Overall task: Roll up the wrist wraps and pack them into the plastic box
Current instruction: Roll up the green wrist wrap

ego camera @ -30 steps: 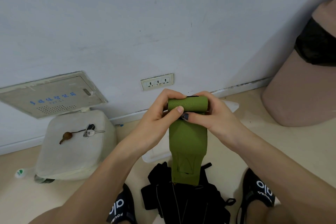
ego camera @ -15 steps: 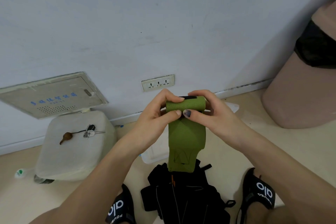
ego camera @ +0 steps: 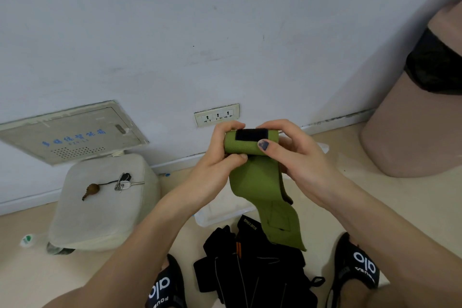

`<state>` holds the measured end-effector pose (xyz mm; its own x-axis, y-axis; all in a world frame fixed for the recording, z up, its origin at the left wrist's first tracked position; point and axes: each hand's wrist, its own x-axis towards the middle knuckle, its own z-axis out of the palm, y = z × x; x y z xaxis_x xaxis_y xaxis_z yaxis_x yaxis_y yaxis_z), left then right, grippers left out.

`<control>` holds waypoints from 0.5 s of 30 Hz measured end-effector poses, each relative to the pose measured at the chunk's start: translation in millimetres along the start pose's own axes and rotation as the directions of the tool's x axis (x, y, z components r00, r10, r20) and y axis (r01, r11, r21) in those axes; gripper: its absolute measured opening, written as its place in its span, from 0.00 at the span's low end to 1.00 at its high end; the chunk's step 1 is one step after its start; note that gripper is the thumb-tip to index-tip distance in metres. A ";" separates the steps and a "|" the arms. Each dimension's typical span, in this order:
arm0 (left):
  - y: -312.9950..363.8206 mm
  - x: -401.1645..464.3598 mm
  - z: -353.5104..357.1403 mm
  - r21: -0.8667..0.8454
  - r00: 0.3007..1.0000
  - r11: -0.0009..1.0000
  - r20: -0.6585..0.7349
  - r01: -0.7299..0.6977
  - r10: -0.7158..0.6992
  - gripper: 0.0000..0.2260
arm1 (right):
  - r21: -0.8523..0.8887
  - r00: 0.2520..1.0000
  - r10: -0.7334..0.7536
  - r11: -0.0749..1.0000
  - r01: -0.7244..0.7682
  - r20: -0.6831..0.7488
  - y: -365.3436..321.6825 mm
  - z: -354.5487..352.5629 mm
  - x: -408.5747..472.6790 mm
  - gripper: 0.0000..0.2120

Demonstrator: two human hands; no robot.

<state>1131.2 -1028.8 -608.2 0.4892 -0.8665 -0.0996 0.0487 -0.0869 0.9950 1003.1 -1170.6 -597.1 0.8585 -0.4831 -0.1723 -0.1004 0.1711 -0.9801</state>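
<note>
Black wrist wraps heap [ego camera: 255, 272] on floor, near centre. Clear plastic box [ego camera: 220, 212] just beyond, mostly hidden. Green fabric wrist wrap [ego camera: 260, 182] held above both, half rolled (black patch on roll), tail hanging. Left hand [ego camera: 215, 170] and right hand [ego camera: 302, 157] both grasp roll ends.

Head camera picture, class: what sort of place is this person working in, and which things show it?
Probably a plain indoor room, likely a home, with the person working low over the floor. A wall socket and a wall panel sit near the skirting, keys lie on a pale box, and a lined bin stands nearby.
</note>
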 end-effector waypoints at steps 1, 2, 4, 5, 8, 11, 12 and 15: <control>-0.5 1.6 0.4 -0.027 0.999 0.999 -0.015 0.036 -0.037 0.18 | 0.001 1.000 -0.013 1.000 0.013 0.007 0.6 -0.4 0.0 0.09; -1.1 3.3 1.0 -0.067 0.997 0.996 -0.028 0.065 -0.067 0.16 | 0.007 1.000 -0.024 1.000 0.024 0.011 0.6 -0.8 -0.1 0.10; -1.2 5.4 3.5 -0.135 0.993 0.986 -0.055 0.095 -0.103 0.11 | 0.015 0.999 -0.047 0.999 0.046 0.018 0.5 -1.2 -0.5 0.11; -0.9 5.7 5.0 -0.156 0.991 0.982 -0.072 0.103 -0.116 0.09 | 0.011 0.998 -0.059 0.998 0.059 0.023 0.1 -1.0 -0.8 0.12; 0.1 3.9 6.7 -0.181 0.988 0.980 -0.111 0.082 -0.104 0.09 | 0.012 0.996 -0.069 0.998 0.068 0.050 -0.5 -0.3 -1.0 0.12; 5.1 1.3 4.9 -0.207 0.993 0.977 -0.098 0.049 -0.070 0.12 | 0.008 0.998 -0.015 1.000 0.015 0.055 -0.8 -0.4 0.0 0.13; 6.1 0.2 3.9 -0.202 0.994 0.979 -0.088 0.042 -0.061 0.13 | -0.004 0.999 0.014 1.000 -0.014 0.051 -1.2 0.3 0.4 0.12; 8.5 -0.9 3.9 -0.160 0.996 0.987 -0.080 0.023 -0.036 0.16 | -0.028 0.996 0.081 0.996 -0.080 0.044 -1.5 5.0 -0.1 0.09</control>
<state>1127.8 -1030.7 -599.7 0.5553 -0.8206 -0.1352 0.1987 -0.0270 0.9797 1005.7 -1166.5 -595.1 0.8686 -0.4296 -0.2471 -0.1830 0.1855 -0.9655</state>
